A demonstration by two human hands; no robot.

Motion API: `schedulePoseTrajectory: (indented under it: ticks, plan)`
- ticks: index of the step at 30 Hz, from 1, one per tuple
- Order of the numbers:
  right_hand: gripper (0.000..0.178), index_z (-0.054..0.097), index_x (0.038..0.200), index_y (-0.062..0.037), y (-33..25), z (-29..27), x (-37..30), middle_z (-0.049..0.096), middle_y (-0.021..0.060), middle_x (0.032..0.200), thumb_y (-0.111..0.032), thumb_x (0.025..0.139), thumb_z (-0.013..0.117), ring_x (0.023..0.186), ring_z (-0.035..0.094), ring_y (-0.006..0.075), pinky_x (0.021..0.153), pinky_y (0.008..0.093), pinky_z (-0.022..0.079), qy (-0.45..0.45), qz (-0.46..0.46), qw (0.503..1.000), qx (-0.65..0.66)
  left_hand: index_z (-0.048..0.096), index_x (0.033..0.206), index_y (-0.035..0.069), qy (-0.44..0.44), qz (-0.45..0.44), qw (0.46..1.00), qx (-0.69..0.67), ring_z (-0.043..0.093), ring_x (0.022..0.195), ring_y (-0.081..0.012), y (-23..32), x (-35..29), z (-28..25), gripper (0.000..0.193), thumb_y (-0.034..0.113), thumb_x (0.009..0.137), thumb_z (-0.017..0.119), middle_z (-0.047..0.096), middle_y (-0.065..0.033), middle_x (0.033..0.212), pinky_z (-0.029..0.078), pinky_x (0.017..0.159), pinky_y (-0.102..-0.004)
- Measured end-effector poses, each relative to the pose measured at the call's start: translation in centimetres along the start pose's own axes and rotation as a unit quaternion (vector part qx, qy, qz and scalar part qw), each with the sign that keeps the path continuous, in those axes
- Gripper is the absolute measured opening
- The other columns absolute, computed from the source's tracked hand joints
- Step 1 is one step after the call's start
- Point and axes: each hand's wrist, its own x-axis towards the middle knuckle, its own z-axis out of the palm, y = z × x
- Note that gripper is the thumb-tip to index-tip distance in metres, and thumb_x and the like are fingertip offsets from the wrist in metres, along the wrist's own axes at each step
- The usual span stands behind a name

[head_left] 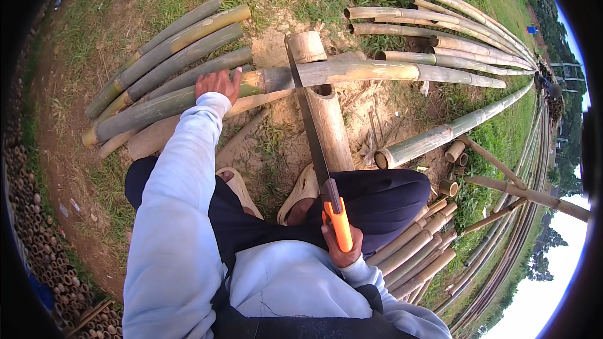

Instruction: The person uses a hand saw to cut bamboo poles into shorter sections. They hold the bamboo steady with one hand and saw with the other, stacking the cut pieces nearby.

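Observation:
A long bamboo pole (pixel 370 70) lies crosswise in front of me, green at its left part and paler toward the right. My left hand (pixel 218 85) grips it from above, left of a dark joint, with the thumb apart. In my right hand (pixel 344 246), near my right knee, is the orange handle of a handsaw (pixel 310 122). Its long dark blade points away from me and crosses the pole just right of that joint. I cannot tell how deep the teeth sit. Under the pole, a thick bamboo length (pixel 333 132) runs toward me; a short bamboo piece (pixel 306 46) sits beyond.
Several cut bamboo lengths (pixel 182 39) lie at the left, more poles (pixel 452 47) at the far right. A single thick pole (pixel 433 140) lies nearer on the right, above a stack of pieces (pixel 418 257). My sandaled feet (pixel 301 191) are below the pole.

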Motion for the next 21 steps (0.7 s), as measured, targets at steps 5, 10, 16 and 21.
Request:
schedulePoseTrajectory:
  ticks: [5, 10, 16, 21]
  plan:
    - [0.014, 0.066, 0.102, 0.0048, -0.3, 2.2, 7.0, 0.065, 0.0052, 0.076, -0.006, 0.094, 0.069, 0.068, 0.059, 0.0117, 0.064, 0.0279, 0.049, -0.017, 0.048, 0.996, 0.073, 0.077, 0.093, 0.007, 0.007, -0.001, 1.000, 0.011, 0.070, 0.097, -0.0359, 0.3, 0.2, 0.7, 0.058, 0.051, 0.102, 0.041, 0.075, -0.0204, 0.093, 0.044, 0.101, -0.0459]
    - [0.014, 0.066, 0.098, 0.0030, 2.1, 5.3, 13.4, 0.060, 0.0021, 0.070, -0.009, 0.094, 0.072, 0.063, 0.050, 0.0074, 0.056, 0.0283, 0.044, 0.004, -0.036, 0.997, 0.063, 0.077, 0.092, 0.007, 0.020, 0.010, 1.000, 0.008, 0.070, 0.097, -0.0358, 0.3, 0.4, 0.3, 0.055, 0.049, 0.102, 0.042, 0.075, -0.0205, 0.094, 0.044, 0.100, -0.0462]
    - [0.023, 0.069, 0.114, 0.0036, -0.6, 1.3, 1.3, 0.071, 0.0091, 0.088, -0.006, 0.093, 0.069, 0.082, 0.066, 0.0122, 0.077, 0.0299, 0.054, -0.016, 0.039, 0.999, 0.025, 0.077, 0.093, 0.006, -0.009, -0.010, 1.000, 0.000, 0.070, 0.099, -0.0365, -0.1, -0.2, 0.3, 0.055, 0.047, 0.102, 0.042, 0.074, -0.0218, 0.096, 0.043, 0.105, -0.0477]
    - [0.015, 0.068, 0.102, 0.0039, 1.6, 3.1, 8.7, 0.067, 0.0053, 0.076, -0.009, 0.094, 0.069, 0.071, 0.060, 0.0091, 0.066, 0.0271, 0.050, -0.017, 0.057, 0.997, 0.059, 0.077, 0.094, 0.005, -0.016, -0.010, 1.000, -0.008, 0.070, 0.101, -0.0370, 0.7, 0.0, 0.2, 0.054, 0.047, 0.102, 0.043, 0.074, -0.0230, 0.099, 0.042, 0.108, -0.0480]
